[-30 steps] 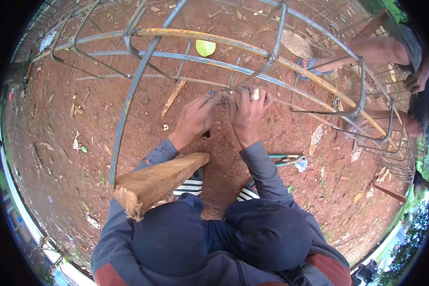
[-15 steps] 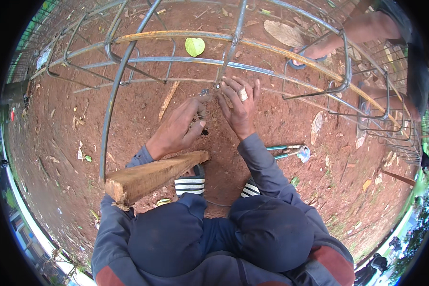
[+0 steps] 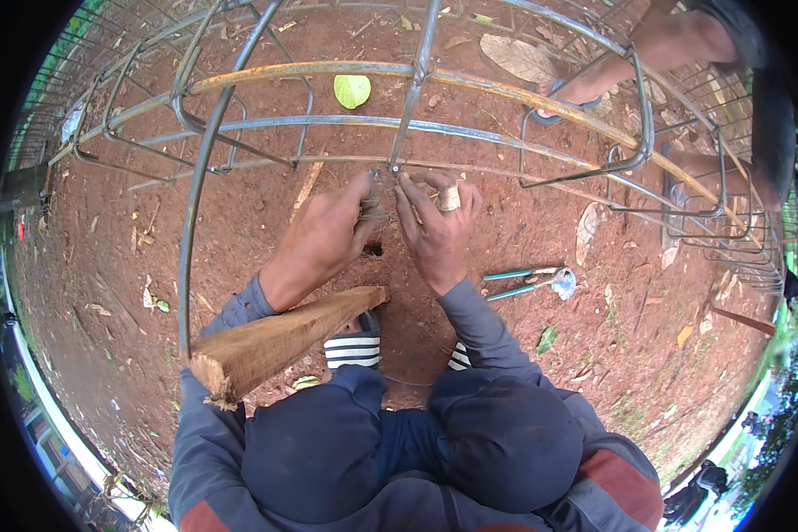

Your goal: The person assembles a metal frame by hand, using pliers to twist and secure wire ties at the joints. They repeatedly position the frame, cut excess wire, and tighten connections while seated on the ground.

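Note:
Both my hands meet at the lower bar of a steel rebar cage (image 3: 328,121), beside the lower end of an upright bar. My left hand (image 3: 315,235) is closed, with fine dark strands like thin wire showing at its fingers. Thumb and index finger of my right hand (image 3: 439,226) come together at that bar end; whatever they pinch is too small to make out. A pale wrap circles one right finger. A rough wooden beam (image 3: 288,337) lies across my left forearm, below the left hand.
Teal-handled cutters (image 3: 514,288) lie on the reddish soil right of my right forearm. Another person's leg (image 3: 674,49) and sandalled foot are beyond the cage at upper right. A curved steel bar (image 3: 195,213) runs down on the left to the beam. A green leaf (image 3: 352,90) lies behind the cage.
My left hand has risen slightly towards the bar and turned. My right fingers have curled in at the bar end. The whole view has shifted a little.

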`<state>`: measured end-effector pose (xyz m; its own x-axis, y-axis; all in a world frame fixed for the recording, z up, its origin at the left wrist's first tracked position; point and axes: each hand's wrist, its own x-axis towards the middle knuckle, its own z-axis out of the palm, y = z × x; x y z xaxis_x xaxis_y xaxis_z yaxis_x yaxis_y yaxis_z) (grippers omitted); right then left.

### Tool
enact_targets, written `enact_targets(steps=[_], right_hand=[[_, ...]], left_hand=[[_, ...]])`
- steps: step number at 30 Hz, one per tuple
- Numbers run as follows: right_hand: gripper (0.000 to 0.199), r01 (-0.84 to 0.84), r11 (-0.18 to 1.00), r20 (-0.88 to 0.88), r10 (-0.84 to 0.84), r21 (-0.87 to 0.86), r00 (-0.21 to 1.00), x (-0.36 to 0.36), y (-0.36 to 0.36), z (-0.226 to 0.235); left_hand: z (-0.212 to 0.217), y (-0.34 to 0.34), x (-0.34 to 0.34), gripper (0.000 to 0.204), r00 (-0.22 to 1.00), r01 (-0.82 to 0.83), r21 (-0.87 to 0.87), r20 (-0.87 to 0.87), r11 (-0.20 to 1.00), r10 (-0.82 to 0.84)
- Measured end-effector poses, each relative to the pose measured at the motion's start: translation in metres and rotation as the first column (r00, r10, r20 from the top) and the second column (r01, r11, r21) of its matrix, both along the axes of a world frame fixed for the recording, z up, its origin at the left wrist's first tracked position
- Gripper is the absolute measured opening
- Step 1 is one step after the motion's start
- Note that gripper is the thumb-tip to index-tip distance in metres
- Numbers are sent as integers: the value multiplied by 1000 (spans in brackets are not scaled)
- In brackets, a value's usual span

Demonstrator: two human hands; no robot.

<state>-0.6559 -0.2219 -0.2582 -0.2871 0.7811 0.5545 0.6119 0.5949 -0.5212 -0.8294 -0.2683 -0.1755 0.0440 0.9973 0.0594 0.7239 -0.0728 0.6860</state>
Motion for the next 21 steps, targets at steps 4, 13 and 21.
enact_targets(steps=[4,13,21], right_hand=[[29,-17,1000,-29,17,25,999,-4,2,-3],[25,-17,1000,-94,16,-8,995,-12,10,-3],[20,-34,973,-334,-46,-230,941,-18,5,-14]], left_hand=[[14,5,3,22,987,-28,-139,155,990,50],[38,3,2,43,983,106,-221,173,969,-68],[36,-12,-11,66,749,311,-322,662,894,-22]])
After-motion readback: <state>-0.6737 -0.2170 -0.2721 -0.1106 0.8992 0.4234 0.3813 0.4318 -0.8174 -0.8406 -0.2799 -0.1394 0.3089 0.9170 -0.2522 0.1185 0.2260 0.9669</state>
